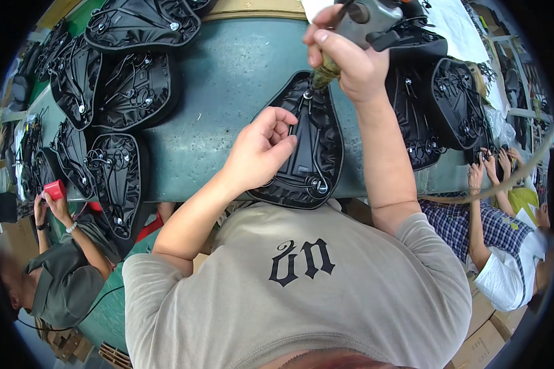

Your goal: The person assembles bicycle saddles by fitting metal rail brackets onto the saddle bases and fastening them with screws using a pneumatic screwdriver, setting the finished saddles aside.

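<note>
An upturned black bicycle saddle (304,154) lies on the green table in front of me, its narrow end pointing away and its metal rails and springs showing. My left hand (261,147) rests over its left side with curled fingers next to a rail; what they pinch, if anything, is hidden. Raised over the narrow end, my right hand (357,61) is closed round a grey power driver (369,21). The driver's lower part is wrapped in something yellowish-green (327,71) and points down at the bolt (307,95) near the saddle's tip.
More upturned saddles lie piled on the left (135,92) and right (455,101) of the green table (215,80). On the left a person holds a red object (54,190). At the right, other people's hands (489,165) work by the table edge. A hose (504,184) curves past my right arm.
</note>
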{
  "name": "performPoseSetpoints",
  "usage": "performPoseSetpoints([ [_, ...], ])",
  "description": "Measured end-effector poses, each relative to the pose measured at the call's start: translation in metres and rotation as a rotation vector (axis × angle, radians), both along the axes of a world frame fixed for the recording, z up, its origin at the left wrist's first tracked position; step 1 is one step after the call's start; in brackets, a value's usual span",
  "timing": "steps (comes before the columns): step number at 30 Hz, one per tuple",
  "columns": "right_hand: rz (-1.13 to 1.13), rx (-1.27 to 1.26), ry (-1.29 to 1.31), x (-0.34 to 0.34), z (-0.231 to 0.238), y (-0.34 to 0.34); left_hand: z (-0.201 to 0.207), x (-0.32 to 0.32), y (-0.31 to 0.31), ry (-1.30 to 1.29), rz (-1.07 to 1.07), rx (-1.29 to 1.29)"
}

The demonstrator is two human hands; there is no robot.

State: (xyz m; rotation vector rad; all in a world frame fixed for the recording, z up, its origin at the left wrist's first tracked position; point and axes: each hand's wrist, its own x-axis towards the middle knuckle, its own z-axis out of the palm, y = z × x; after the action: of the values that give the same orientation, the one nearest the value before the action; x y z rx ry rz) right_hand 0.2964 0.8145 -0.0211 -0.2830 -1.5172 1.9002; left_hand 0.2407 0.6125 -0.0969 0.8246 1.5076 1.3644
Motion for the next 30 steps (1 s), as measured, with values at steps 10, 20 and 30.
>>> performPoseSetpoints([
  [10,-0.048,0.092,-0.018,0.008,0.0,0.004,0.002,0.002,0.002,-0.134,0.012,-0.014],
  [20,-0.079,0.245,0.136,0.024,0.009,-0.013,0.006,0.001,-0.011,-0.311,0.007,0.055],
  [30,-0.057,0.035,0.219,0.112,0.048,-0.025,0.019,0.032,-0.031,-0.163,0.419,0.203],
])
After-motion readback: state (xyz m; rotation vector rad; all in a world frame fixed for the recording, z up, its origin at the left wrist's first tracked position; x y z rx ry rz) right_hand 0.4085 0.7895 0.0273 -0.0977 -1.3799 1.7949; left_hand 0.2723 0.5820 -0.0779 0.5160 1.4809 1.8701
